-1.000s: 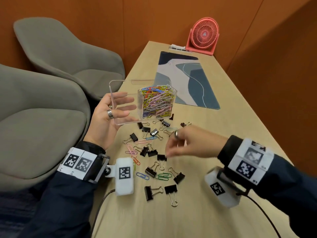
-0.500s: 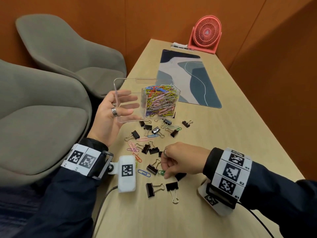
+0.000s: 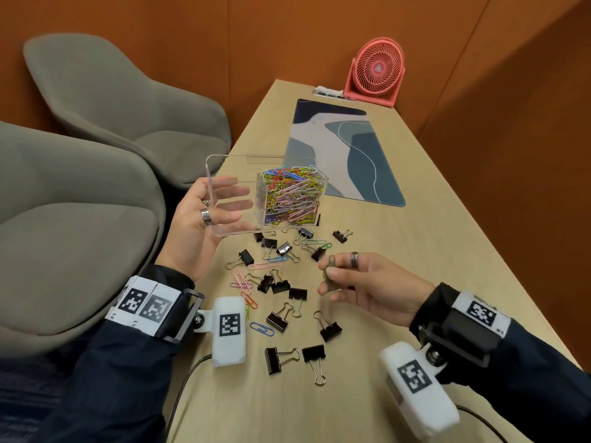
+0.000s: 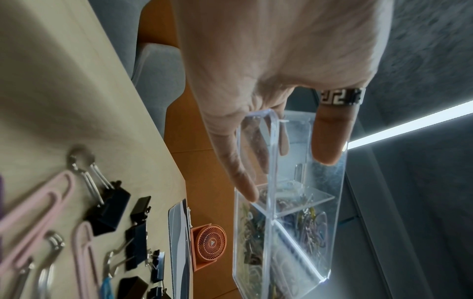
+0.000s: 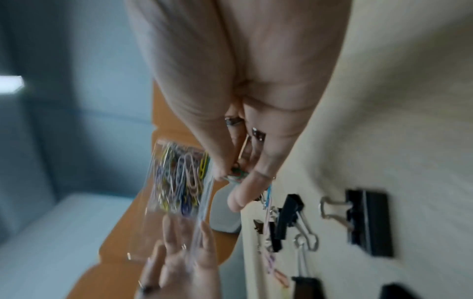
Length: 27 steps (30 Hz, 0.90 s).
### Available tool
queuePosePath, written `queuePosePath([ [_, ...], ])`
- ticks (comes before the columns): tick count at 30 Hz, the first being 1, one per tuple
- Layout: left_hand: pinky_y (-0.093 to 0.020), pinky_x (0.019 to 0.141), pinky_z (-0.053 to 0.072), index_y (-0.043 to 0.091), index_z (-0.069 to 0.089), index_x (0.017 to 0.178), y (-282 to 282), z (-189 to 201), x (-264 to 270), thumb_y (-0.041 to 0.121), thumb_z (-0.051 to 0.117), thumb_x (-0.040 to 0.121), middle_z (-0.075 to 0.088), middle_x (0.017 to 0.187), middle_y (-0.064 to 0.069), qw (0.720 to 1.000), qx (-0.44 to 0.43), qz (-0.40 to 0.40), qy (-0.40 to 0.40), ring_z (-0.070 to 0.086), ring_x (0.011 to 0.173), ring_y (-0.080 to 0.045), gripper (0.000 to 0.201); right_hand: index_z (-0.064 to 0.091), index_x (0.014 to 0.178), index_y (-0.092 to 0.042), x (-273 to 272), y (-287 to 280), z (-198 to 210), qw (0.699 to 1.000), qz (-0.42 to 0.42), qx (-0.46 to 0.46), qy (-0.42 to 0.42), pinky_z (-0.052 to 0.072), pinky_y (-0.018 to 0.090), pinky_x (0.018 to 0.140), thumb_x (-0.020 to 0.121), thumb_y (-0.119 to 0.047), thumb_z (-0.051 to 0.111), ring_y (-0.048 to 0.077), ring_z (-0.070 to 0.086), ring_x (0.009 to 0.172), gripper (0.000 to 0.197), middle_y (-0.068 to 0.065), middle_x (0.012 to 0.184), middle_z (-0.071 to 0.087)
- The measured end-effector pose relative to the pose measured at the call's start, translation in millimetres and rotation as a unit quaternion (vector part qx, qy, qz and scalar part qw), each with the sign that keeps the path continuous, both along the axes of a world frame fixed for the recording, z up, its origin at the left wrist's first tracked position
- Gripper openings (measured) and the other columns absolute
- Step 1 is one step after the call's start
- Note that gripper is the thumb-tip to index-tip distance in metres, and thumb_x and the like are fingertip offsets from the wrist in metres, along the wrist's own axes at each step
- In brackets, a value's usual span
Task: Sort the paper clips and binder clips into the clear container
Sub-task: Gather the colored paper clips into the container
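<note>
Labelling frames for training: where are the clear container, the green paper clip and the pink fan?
clear container [image 3: 220, 231], head view, near bottom edge.
green paper clip [image 3: 331, 262], head view, upper loop.
pink fan [image 3: 378, 69], head view, grille centre.

Well beyond the held things, at the far end of the wooden table [image 3: 431, 251], a coral desk fan [image 3: 375, 73] stands upright against the orange wall [image 3: 256, 43]. A desk mat [image 3: 345, 155] patterned in blue and grey lies flat between them. Two grey upholstered chairs [image 3: 128, 100] sit off the table's left edge.
</note>
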<state>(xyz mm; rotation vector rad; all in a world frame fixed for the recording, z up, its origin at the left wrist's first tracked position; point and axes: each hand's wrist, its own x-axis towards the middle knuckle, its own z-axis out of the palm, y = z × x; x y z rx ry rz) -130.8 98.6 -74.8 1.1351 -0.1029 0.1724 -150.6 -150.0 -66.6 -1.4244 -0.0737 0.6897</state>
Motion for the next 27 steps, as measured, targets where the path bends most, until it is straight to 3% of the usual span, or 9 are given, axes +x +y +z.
queuePosePath([
  [5, -0.041, 0.071, 0.059, 0.011, 0.057, 0.103, -0.4, -1.4, 1.0, -0.004, 0.053, 0.057, 0.062, 0.103, -0.01, 1.0, 0.0, -0.001, 0.0, 0.063, 0.098, -0.029, 0.049, 0.058, 0.087, -0.005, 2.7, -4.4, -1.2, 0.986, -0.078, 0.089, 0.12, 0.054, 0.022, 0.056, 0.084, -0.004, 0.05, 0.014, 0.057, 0.059, 0.008, 0.007, 0.075, 0.058],
  [8, -0.04, 0.071, 0.059, 0.011, 0.057, 0.103, -0.1, -1.9, 0.7, -0.004, 0.053, 0.057, 0.062, 0.103, -0.01, 1.0, 0.0, -0.001, 0.001, 0.062, 0.099, -0.03, 0.049, 0.056, 0.071, -0.012, 4.6, -3.0, -1.5, 0.984, -0.075, 0.084, 0.139, 0.044, 0.02, 0.048, 0.083, -0.025, 0.053, 0.012, 0.045, 0.054, 0.019, 0.004, 0.068, 0.051],
  [10, -0.039, 0.069, 0.059, 0.011, 0.057, 0.103, -0.2, -1.6, 0.3, -0.005, 0.053, 0.057, 0.062, 0.103, -0.01, 1.0, -0.001, 0.0, 0.001, 0.062, 0.099, -0.03, 0.049, 0.051, 0.06, -0.016, 6.7, 0.6, -2.6, 0.992, -0.056, 0.036, 0.108, 0.034, 0.018, 0.045, 0.091, -0.039, 0.046, 0.011, 0.033, 0.05, 0.039, 0.0, 0.06, 0.04],
  [12, -0.038, 0.067, 0.059, 0.011, 0.057, 0.103, -0.5, -0.9, 0.2, -0.004, 0.053, 0.057, 0.062, 0.103, -0.01, 1.0, 0.002, -0.001, 0.001, 0.062, 0.099, -0.03, 0.049, 0.053, 0.057, -0.02, 5.3, 8.6, -1.8, 0.998, 0.001, -0.068, 0.001, 0.028, 0.017, 0.047, 0.097, -0.038, 0.038, 0.01, 0.027, 0.051, 0.046, -0.004, 0.058, 0.032],
  [15, -0.038, 0.068, 0.059, 0.011, 0.056, 0.104, -0.9, -0.5, -0.2, -0.004, 0.054, 0.057, 0.062, 0.103, -0.01, 1.0, 0.006, 0.001, 0.002, 0.062, 0.099, -0.029, 0.049, 0.065, 0.085, -0.023, -3.7, 30.4, 5.1, 0.934, 0.147, -0.251, -0.208, 0.038, 0.013, 0.059, 0.099, -0.024, 0.039, 0.003, 0.048, 0.063, 0.029, -0.016, 0.064, 0.052],
  [17, -0.04, 0.071, 0.059, 0.011, 0.056, 0.105, -0.8, -0.8, -0.3, -0.004, 0.054, 0.057, 0.062, 0.103, -0.009, 1.0, 0.007, 0.003, 0.001, 0.062, 0.099, -0.029, 0.05, 0.066, 0.095, -0.019, -8.1, 45.9, 7.3, 0.877, 0.227, -0.317, -0.28, 0.042, 0.025, 0.065, 0.095, -0.024, 0.049, 0.011, 0.051, 0.065, 0.018, -0.008, 0.068, 0.056],
  [20, -0.044, 0.076, 0.056, 0.011, 0.055, 0.105, 0.5, -0.8, -0.1, -0.004, 0.054, 0.057, 0.063, 0.103, -0.009, 1.0, 0.014, 0.006, 0.001, 0.062, 0.101, -0.03, 0.05, 0.065, 0.096, -0.019, -12.8, 67.5, 6.3, 0.82, 0.276, -0.391, -0.314, 0.026, 0.022, 0.051, 0.082, -0.034, 0.067, 0.009, 0.034, 0.049, 0.02, -0.007, 0.056, 0.034],
  [24, -0.045, 0.076, 0.056, 0.011, 0.056, 0.105, 1.0, -0.5, -0.1, -0.004, 0.054, 0.057, 0.063, 0.102, -0.008, 1.0, 0.014, 0.008, 0.001, 0.063, 0.099, -0.028, 0.05, 0.062, 0.099, -0.016, -13.1, 84.4, 1.4, 0.755, 0.31, -0.474, -0.329, 0.028, 0.019, 0.051, 0.075, -0.038, 0.074, 0.001, 0.038, 0.06, 0.035, -0.015, 0.068, 0.041],
  [27, -0.043, 0.075, 0.057, 0.012, 0.056, 0.104, 1.0, -0.4, -0.6, -0.004, 0.054, 0.058, 0.063, 0.102, -0.007, 1.0, 0.01, 0.006, 0.001, 0.063, 0.098, -0.028, 0.049, 0.066, 0.097, -0.01, -10.1, 89.0, -0.8, 0.743, 0.321, -0.484, -0.334, 0.03, 0.016, 0.052, 0.08, -0.029, 0.07, 0.001, 0.039, 0.06, 0.026, -0.014, 0.066, 0.043],
])
